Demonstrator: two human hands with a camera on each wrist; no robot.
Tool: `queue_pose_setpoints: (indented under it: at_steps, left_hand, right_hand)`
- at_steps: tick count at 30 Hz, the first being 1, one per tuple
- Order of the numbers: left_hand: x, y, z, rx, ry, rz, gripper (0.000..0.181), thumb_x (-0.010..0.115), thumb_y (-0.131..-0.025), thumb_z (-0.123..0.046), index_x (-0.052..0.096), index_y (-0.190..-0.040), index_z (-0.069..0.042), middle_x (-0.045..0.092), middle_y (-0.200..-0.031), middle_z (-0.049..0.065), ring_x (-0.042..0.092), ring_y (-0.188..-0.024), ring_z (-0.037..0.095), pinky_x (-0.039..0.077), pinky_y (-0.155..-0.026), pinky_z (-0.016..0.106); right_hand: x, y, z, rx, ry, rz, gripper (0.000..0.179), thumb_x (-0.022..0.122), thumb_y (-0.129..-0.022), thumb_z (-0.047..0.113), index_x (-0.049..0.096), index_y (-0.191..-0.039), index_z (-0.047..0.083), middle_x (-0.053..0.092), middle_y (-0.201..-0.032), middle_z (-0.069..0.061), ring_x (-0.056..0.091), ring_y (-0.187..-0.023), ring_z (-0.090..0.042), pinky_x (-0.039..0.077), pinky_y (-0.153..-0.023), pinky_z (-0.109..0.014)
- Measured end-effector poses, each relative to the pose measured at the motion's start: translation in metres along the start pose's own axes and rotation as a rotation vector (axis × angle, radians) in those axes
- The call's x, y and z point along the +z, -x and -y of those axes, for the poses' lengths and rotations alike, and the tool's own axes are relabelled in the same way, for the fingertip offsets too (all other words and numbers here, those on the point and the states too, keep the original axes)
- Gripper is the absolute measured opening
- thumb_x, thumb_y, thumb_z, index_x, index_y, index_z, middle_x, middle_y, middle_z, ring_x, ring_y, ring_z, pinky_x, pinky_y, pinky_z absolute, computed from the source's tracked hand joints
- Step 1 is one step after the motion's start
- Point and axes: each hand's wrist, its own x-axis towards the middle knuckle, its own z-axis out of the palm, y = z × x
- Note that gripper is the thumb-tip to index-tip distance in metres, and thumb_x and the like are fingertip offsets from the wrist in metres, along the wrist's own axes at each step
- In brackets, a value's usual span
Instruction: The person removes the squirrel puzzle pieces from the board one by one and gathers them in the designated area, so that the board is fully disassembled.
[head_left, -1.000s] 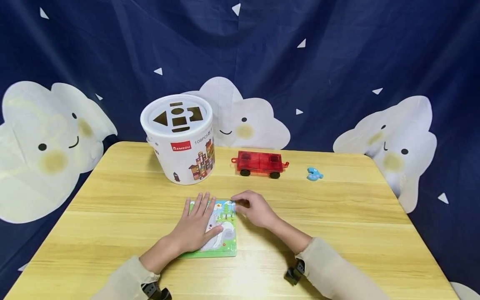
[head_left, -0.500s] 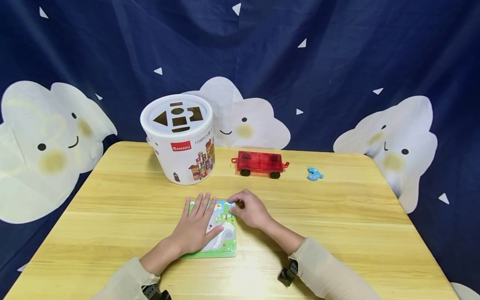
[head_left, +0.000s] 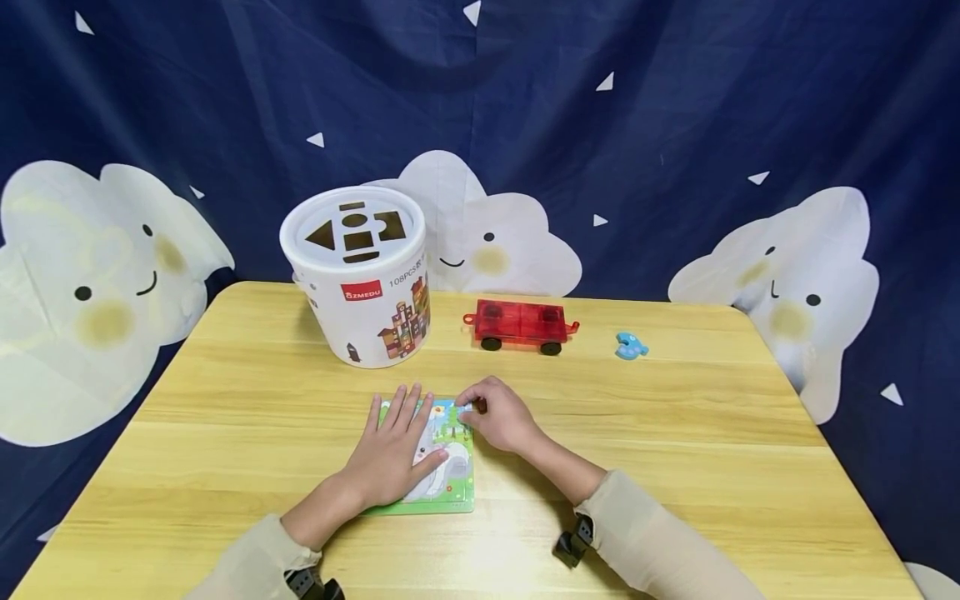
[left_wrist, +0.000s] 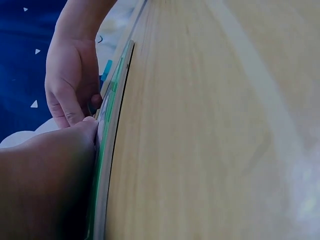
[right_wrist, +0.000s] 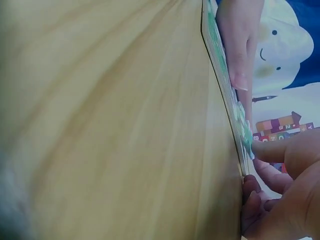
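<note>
A flat jigsaw puzzle (head_left: 450, 492) with a green border and a grey-and-white animal picture lies on the wooden table. My left hand (head_left: 390, 462) rests flat over its left half, fingers spread, hiding that part. At the upper right corner my right hand (head_left: 506, 419) pinches a puzzle piece between thumb and fingers. From the right wrist, this green-and-white puzzle piece (right_wrist: 244, 131) shows tilted up from the board, its edge at the thumb. The left wrist view shows the puzzle's green edge (left_wrist: 103, 165) side-on, with the right hand (left_wrist: 72, 82) beyond it.
Behind the puzzle stands a white bucket (head_left: 352, 308) with shaped holes in its lid. To its right are a red wheeled toy wagon (head_left: 519, 323) and a small blue toy piece (head_left: 631, 346). A dark blue cloud-patterned curtain (head_left: 525, 92) hangs behind the table (head_left: 675, 467).
My right hand has shifted slightly left, from the puzzle's right edge onto its upper right corner, and pinches a piece there. The left hand has stayed in place.
</note>
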Motion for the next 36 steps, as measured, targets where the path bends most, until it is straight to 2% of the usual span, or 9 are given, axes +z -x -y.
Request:
queue_pose_setpoints:
  at_steps: [4,10,13,22,28,36]
  left_hand:
    - [-0.001,0.000,-0.001,-0.003,0.010,0.002,0.086,0.046,-0.102,-0.060,0.023,-0.161,-0.001,0.012,-0.168,0.022,0.007,-0.155,0.040,-0.003,-0.121,0.064]
    - [-0.001,-0.001,0.000,-0.011,0.006,0.009,0.085,0.045,-0.103,-0.059,0.020,-0.162,-0.003,0.010,-0.169,0.019,0.004,-0.156,0.038,-0.004,-0.121,0.063]
    - [0.000,-0.001,0.000,-0.004,0.005,-0.003,0.085,0.045,-0.103,-0.059,0.020,-0.162,-0.002,0.010,-0.169,0.020,0.005,-0.156,0.038,-0.003,-0.121,0.064]
    - [-0.003,0.001,-0.003,0.012,0.029,-0.025,0.084,0.048,-0.103,-0.056,0.026,-0.159,0.002,0.016,-0.166,0.026,0.011,-0.154,0.044,-0.001,-0.120,0.065]
    - [-0.005,0.000,-0.004,-0.005,0.029,-0.002,0.085,0.047,-0.103,-0.057,0.023,-0.160,0.001,0.013,-0.167,0.024,0.008,-0.155,0.042,-0.003,-0.121,0.064]
    - [-0.006,0.000,-0.005,-0.004,0.020,-0.001,0.084,0.049,-0.103,-0.056,0.025,-0.160,0.001,0.015,-0.167,0.024,0.011,-0.154,0.043,-0.001,-0.121,0.065]
  right_hand:
    - [0.000,-0.002,0.001,0.032,-0.045,-0.003,0.004,0.073,-0.094,0.008,0.075,-0.097,0.008,0.058,-0.089,0.000,0.050,-0.080,-0.014,0.046,-0.072,-0.028]
    - [-0.004,-0.006,-0.002,0.054,-0.221,0.014,0.006,0.070,-0.095,0.005,0.073,-0.091,0.004,0.064,-0.078,-0.001,0.053,-0.066,-0.012,0.046,-0.059,-0.024]
    - [-0.006,-0.006,-0.003,0.067,-0.270,0.019,0.005,0.072,-0.094,0.005,0.075,-0.091,0.003,0.064,-0.076,0.000,0.052,-0.064,-0.011,0.043,-0.055,-0.021]
    - [-0.009,-0.008,-0.005,0.113,-0.314,0.021,0.005,0.074,-0.093,0.007,0.078,-0.091,0.005,0.067,-0.076,-0.001,0.053,-0.065,-0.011,0.042,-0.057,-0.021]
    - [-0.015,-0.009,-0.006,0.154,-0.358,0.014,0.007,0.071,-0.094,0.006,0.078,-0.092,0.004,0.070,-0.080,-0.004,0.056,-0.069,-0.015,0.044,-0.059,-0.024]
    - [-0.040,-0.005,-0.015,0.237,-0.419,0.031,0.008,0.071,-0.095,0.007,0.077,-0.099,0.004,0.071,-0.088,-0.004,0.059,-0.074,-0.019,0.046,-0.063,-0.028]
